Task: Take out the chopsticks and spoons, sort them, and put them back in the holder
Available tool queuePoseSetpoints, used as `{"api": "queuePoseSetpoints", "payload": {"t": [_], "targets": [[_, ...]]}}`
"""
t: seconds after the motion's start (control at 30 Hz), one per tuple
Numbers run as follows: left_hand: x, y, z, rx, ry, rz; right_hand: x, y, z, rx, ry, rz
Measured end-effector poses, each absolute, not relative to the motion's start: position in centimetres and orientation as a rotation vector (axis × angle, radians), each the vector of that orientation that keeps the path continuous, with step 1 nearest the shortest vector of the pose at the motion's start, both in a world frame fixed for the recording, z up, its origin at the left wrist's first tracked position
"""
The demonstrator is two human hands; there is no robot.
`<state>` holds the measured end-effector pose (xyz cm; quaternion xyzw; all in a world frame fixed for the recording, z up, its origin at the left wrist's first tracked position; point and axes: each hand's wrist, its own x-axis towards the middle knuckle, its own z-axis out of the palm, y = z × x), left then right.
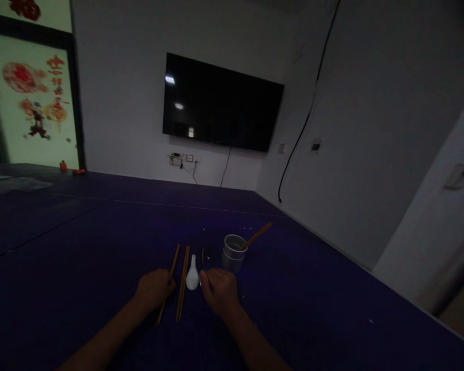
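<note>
My left hand [154, 289] is closed around a wooden chopstick [175, 259], which sticks out above and below the fist. Just right of it, a pair of wooden chopsticks [183, 286] lies lengthwise on the dark blue surface. Beside that pair rests a white soup spoon [192, 278], bowl towards me. My right hand [220, 291] is closed on a thin metal spoon [203, 256]; the handle shows above the fingers, and much of the rest is hidden. Behind the right hand stands a grey cup [232, 255] with wooden chopsticks [258, 235] leaning out to the right.
The dark blue surface [312, 309] stretches to the walls, with small white specks on it. A television [222, 103] hangs on the far wall above sockets and cables. A black cable [305, 121] runs down the right wall. Small orange objects [63, 165] are near the decorated door.
</note>
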<state>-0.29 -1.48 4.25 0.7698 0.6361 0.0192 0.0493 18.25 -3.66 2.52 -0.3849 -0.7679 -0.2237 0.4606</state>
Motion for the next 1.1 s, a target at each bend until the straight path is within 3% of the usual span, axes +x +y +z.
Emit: {"api": "queuePoseSetpoints", "payload": {"t": [0.87,1.1], "targets": [[-0.71,-1.41,3.94,2.367,1.949,0.166,17.92,-4.02,2.78,-0.987,-1.926,-0.514],[-0.41,-1.80,4.06,2.523,1.890,0.496,17.80,-4.07,3.08,-1.019,-1.909,-0.454]]}}
